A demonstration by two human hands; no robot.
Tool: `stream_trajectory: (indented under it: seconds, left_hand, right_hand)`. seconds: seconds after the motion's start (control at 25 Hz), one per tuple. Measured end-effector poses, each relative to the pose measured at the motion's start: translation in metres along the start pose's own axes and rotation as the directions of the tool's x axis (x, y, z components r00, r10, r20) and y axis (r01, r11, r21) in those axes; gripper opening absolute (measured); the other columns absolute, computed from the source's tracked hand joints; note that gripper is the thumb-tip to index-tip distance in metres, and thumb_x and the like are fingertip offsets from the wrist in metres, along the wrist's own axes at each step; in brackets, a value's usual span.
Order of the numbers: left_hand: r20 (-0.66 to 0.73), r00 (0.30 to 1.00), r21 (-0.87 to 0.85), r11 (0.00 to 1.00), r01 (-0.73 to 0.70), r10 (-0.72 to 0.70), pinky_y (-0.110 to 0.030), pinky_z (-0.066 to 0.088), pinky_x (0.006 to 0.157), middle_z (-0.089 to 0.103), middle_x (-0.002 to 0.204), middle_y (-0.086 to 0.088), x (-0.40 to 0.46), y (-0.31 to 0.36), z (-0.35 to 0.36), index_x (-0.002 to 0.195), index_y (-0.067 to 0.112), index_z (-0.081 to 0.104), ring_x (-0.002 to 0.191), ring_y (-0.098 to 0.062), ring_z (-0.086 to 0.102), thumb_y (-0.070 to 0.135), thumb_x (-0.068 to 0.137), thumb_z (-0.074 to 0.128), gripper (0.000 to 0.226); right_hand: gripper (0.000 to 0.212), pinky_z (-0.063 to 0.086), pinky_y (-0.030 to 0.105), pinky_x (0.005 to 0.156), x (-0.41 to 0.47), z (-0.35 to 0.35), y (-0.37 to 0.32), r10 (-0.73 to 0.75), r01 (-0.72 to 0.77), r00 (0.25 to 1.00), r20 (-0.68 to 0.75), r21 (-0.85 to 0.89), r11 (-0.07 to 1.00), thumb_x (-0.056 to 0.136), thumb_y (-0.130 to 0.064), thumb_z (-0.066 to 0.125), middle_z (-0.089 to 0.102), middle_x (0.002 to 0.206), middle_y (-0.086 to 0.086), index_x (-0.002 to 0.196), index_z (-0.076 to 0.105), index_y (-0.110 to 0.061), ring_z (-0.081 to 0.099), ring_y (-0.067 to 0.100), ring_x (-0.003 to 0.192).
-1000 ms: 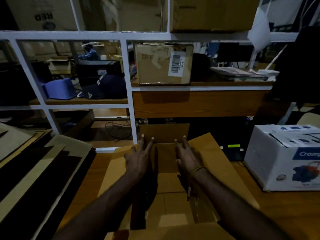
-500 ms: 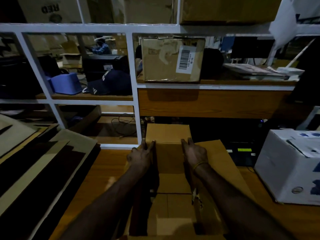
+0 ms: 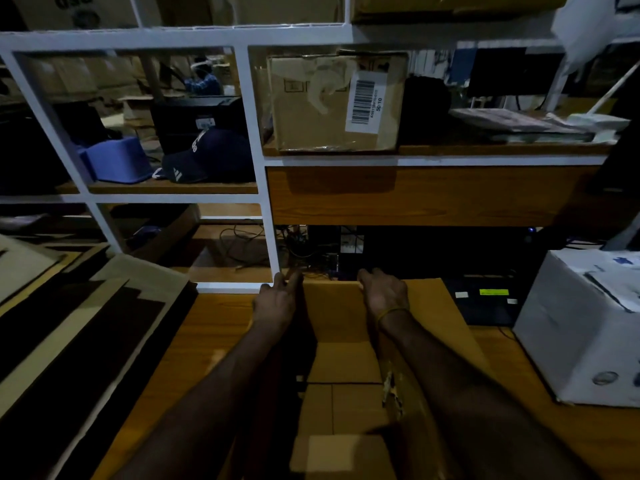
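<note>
A flattened brown cardboard box (image 3: 341, 341) lies on the wooden table (image 3: 207, 334) right in front of me, its flaps spread out to the sides. My left hand (image 3: 277, 303) rests on the box's far left corner with its fingers fairly straight, pointing away from me. My right hand (image 3: 384, 292), with a yellow band at the wrist, is at the far right corner, and its fingers curl over the far edge of the cardboard. Both forearms lie over the box and hide parts of it.
A white carton (image 3: 588, 323) stands at the right. Flattened cardboard sheets (image 3: 86, 323) are stacked at the left. Behind the table a white shelf frame (image 3: 259, 168) holds a barcoded brown box (image 3: 332, 102), a dark cap (image 3: 207, 157) and a blue container (image 3: 114, 161). A black device (image 3: 485, 303) lies beyond the box.
Both hands slid forward along the box to its far edge. The upright far flap seen before no longer shows beyond the hands. The right fingers now curl over the edge.
</note>
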State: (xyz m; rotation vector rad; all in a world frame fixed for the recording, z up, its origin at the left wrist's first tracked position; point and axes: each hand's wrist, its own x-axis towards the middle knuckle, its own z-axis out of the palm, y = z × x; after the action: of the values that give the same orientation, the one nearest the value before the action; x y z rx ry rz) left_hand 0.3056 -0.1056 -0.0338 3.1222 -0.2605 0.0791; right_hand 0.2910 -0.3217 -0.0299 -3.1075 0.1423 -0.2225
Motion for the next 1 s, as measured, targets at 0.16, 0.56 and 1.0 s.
stream_trajectory:
  seconds: [0.16,0.56,1.0]
  left_hand:
    - [0.008,1.000,0.007,1.000,-0.005,0.005,-0.043,0.053,0.069,0.031,0.143,-0.012,0.002,-0.002,0.001,0.150,0.035,0.013,0.123,-0.040,0.046,0.023,0.100,0.045,0.061]
    - [0.041,0.998,0.030,0.998,-0.058,0.057,-0.049,0.053,0.087,-0.003,0.164,-0.004,-0.030,-0.014,-0.016,0.155,0.035,0.007,0.136,-0.044,0.031,0.035,0.090,0.066,0.088]
    - [0.038,0.988,-0.152,0.978,-0.143,0.150,-0.048,0.040,0.106,0.006,0.163,-0.004,-0.127,-0.027,-0.007,0.156,0.024,0.013,0.139,-0.036,0.031,0.040,0.098,0.048,0.069]
  right_hand:
    - [0.023,0.041,0.033,0.066,0.000,0.007,0.002,0.004,-0.001,0.999,-0.054,0.057,0.998,0.097,-0.014,0.048,0.055,0.114,0.012,0.119,0.051,-0.020,0.059,0.032,0.093]
    - [0.042,0.033,0.046,0.111,-0.045,-0.006,0.008,-0.011,0.028,0.999,-0.045,0.399,0.917,0.096,-0.033,0.059,0.039,0.146,0.011,0.135,0.056,-0.019,0.031,0.033,0.138]
    - [0.079,-0.002,0.054,0.119,-0.191,-0.030,0.004,0.125,-0.195,0.955,0.268,0.253,0.947,0.085,-0.073,0.049,-0.015,0.164,-0.001,0.153,0.023,-0.042,-0.012,0.028,0.150]
